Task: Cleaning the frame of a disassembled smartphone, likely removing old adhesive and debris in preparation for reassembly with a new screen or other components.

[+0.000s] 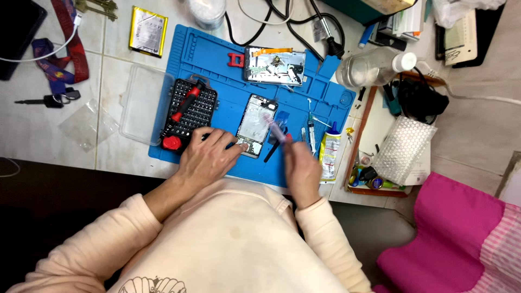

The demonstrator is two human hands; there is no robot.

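Head view: opened phone frame (255, 126) lies on blue mat (211, 54), just ahead of left hand (209, 157), whose fingertips press its near edge flat. Right hand (300, 165) is closed round a blurred thin tool (275, 130), tip over frame's right side. Frame prob. light, stiff, fragile inside; best held by edges.
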